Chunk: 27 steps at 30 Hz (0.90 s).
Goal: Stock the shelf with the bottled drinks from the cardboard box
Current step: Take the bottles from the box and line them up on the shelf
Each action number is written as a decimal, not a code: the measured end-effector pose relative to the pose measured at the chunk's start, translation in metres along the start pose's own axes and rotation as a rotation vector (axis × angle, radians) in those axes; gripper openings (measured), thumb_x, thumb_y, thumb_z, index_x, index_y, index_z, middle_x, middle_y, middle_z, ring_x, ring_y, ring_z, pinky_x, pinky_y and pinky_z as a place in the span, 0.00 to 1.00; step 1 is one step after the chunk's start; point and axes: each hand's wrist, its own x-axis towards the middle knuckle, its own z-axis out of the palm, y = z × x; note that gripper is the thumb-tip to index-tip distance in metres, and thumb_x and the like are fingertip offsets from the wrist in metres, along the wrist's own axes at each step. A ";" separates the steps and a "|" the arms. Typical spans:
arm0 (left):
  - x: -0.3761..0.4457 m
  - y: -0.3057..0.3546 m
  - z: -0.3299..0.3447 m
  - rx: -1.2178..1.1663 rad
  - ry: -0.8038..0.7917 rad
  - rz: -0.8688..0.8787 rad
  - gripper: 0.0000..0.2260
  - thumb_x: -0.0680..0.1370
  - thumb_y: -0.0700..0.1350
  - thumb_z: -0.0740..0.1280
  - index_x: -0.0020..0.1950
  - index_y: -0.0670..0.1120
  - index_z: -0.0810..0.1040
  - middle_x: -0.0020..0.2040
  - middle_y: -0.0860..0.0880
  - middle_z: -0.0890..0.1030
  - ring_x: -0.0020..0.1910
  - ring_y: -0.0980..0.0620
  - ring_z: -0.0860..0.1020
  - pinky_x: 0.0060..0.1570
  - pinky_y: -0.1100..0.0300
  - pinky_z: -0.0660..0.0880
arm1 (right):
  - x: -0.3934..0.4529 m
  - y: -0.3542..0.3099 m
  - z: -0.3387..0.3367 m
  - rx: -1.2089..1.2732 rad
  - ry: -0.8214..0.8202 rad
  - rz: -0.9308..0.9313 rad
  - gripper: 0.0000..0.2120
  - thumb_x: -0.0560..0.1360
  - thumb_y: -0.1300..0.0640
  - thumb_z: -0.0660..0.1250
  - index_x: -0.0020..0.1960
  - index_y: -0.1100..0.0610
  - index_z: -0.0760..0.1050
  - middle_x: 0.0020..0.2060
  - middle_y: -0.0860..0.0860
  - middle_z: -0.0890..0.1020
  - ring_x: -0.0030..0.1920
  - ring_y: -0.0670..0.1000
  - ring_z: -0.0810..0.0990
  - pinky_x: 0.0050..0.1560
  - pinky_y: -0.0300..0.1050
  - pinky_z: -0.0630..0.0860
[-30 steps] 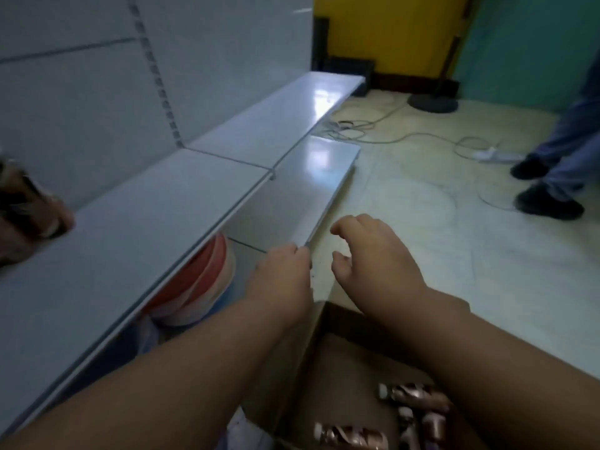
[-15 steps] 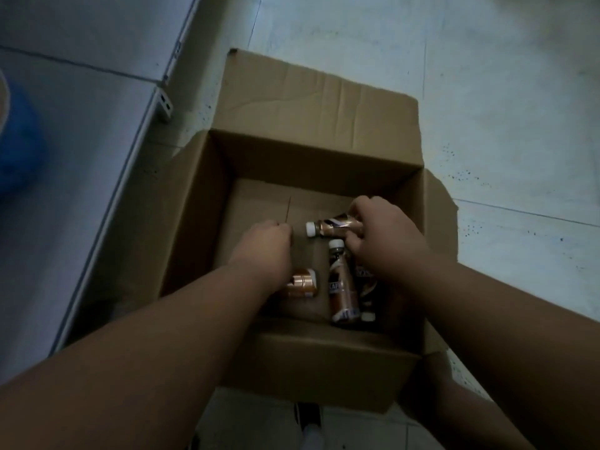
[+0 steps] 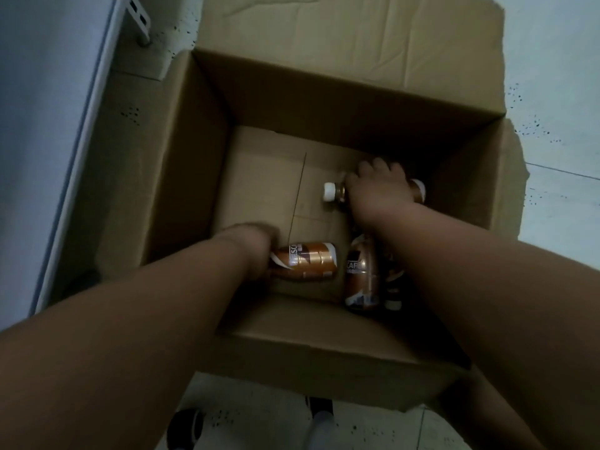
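An open cardboard box (image 3: 201, 164) stands on the floor below me with brown coffee bottles lying on its bottom. My left hand (image 3: 251, 251) reaches down at the near left and is closed on the neck end of one lying bottle (image 3: 308, 261). My right hand (image 3: 378, 191) is wrapped over another bottle (image 3: 334, 193) with a white cap, lying across the far right of the box. Under my right forearm lie two more bottles (image 3: 362, 277), one partly hidden. The white shelf (image 3: 48, 108) runs along the left edge of the view.
The box's far flap (image 3: 357, 37) lies folded back on the pale tiled floor (image 3: 558, 92). A shelf bracket (image 3: 139, 21) sticks out at the top left. A dark shoe (image 3: 186, 427) and a sock show below the box's near wall.
My view dropped from the shelf to the box. Both hands went down into it and each closed on a lying bottle; the view has since come closer.
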 end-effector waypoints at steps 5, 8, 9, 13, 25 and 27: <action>-0.039 -0.006 -0.028 -0.237 0.157 -0.025 0.27 0.70 0.51 0.74 0.67 0.50 0.71 0.58 0.47 0.79 0.53 0.47 0.77 0.48 0.60 0.72 | -0.026 0.002 -0.064 0.285 0.053 -0.072 0.17 0.73 0.47 0.68 0.59 0.53 0.72 0.57 0.55 0.74 0.57 0.58 0.71 0.55 0.57 0.72; -0.087 -0.004 -0.063 -0.362 0.365 -0.020 0.20 0.67 0.50 0.77 0.55 0.52 0.76 0.50 0.50 0.80 0.47 0.48 0.77 0.44 0.57 0.75 | -0.053 -0.002 -0.128 0.503 0.161 -0.079 0.12 0.73 0.45 0.67 0.49 0.50 0.69 0.45 0.51 0.75 0.48 0.54 0.73 0.44 0.50 0.70; -0.105 -0.005 -0.076 -0.394 0.444 -0.013 0.19 0.65 0.49 0.78 0.54 0.52 0.77 0.49 0.50 0.80 0.47 0.48 0.78 0.44 0.57 0.75 | -0.061 -0.004 -0.151 0.589 0.195 -0.069 0.12 0.73 0.45 0.67 0.49 0.50 0.69 0.42 0.49 0.75 0.46 0.53 0.74 0.42 0.48 0.69; -0.185 -0.027 -0.127 -0.787 0.725 0.023 0.14 0.64 0.46 0.79 0.45 0.55 0.80 0.43 0.56 0.79 0.44 0.55 0.78 0.37 0.62 0.74 | -0.093 -0.021 -0.250 1.028 0.287 -0.100 0.10 0.72 0.45 0.69 0.49 0.44 0.71 0.42 0.44 0.78 0.43 0.47 0.78 0.39 0.45 0.73; -0.393 -0.146 -0.212 -1.238 1.643 0.056 0.06 0.66 0.47 0.71 0.40 0.48 0.77 0.35 0.52 0.80 0.34 0.57 0.78 0.34 0.61 0.72 | -0.135 -0.181 -0.486 1.394 0.624 -0.445 0.12 0.68 0.50 0.71 0.47 0.46 0.70 0.43 0.49 0.80 0.45 0.51 0.80 0.45 0.52 0.78; -0.418 -0.171 -0.222 -1.221 1.751 -0.037 0.05 0.66 0.47 0.69 0.37 0.48 0.75 0.31 0.53 0.78 0.29 0.59 0.74 0.31 0.59 0.71 | -0.140 -0.215 -0.508 1.420 0.611 -0.526 0.11 0.69 0.49 0.71 0.47 0.46 0.71 0.44 0.49 0.81 0.46 0.51 0.80 0.46 0.53 0.78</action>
